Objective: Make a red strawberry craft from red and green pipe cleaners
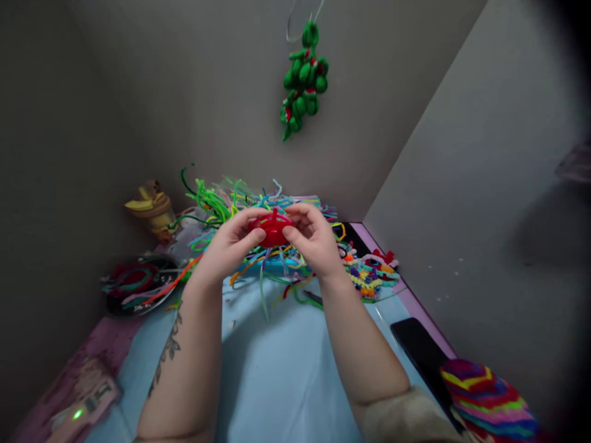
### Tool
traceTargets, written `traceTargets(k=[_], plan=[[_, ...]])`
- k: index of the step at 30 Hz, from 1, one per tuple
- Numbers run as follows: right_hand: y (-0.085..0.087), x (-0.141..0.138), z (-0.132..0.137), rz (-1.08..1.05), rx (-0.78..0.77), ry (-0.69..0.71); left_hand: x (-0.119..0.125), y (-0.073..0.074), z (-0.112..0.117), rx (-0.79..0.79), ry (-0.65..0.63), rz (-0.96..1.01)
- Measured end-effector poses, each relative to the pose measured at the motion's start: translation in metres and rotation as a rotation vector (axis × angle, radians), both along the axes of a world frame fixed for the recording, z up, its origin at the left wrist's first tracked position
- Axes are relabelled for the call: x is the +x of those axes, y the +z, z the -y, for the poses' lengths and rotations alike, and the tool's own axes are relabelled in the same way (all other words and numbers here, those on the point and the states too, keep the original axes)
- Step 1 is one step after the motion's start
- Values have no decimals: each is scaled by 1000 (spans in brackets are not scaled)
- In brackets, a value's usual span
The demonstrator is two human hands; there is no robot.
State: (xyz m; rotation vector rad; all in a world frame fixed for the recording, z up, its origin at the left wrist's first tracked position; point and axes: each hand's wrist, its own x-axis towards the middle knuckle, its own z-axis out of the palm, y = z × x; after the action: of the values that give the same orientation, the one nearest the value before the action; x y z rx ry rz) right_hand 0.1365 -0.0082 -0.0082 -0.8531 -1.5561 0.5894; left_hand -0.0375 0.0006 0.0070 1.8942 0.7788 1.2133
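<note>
Both of my hands are raised over the light blue table (277, 369) and pinch one small red pipe-cleaner piece (272, 229) between them. My left hand (233, 241) grips its left side with thumb and fingers closed. On the piece's right side, my right hand (314, 240) has its fingers curled around it. A short red end sticks up from the top of the piece. Behind the hands lies a loose heap of coloured pipe cleaners (240, 206), mostly green, blue and orange.
A round dish of coiled pipe cleaners (136, 284) sits at the left, a yellow-brown figure (152, 206) behind it. Small finished colourful pieces (372, 274) lie at the right. A black phone (418, 351) and a striped knitted item (487, 397) are near right. A green ornament (302, 80) hangs on the wall.
</note>
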Motion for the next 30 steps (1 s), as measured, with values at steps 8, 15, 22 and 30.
traceTargets(k=[8, 15, 22, 30], plan=[[3, -4, 5, -81, 9, -16, 2, 5, 4, 5, 10, 41], [4, 1, 4, -31, 12, 12, 5, 5, 6, 18, 15, 34], [4, 4, 4, -3, -3, 38, 4, 4, 7, -16, -4, -4], [8, 6, 9, -2, 51, 69, 3, 5, 8, -30, -31, -7]])
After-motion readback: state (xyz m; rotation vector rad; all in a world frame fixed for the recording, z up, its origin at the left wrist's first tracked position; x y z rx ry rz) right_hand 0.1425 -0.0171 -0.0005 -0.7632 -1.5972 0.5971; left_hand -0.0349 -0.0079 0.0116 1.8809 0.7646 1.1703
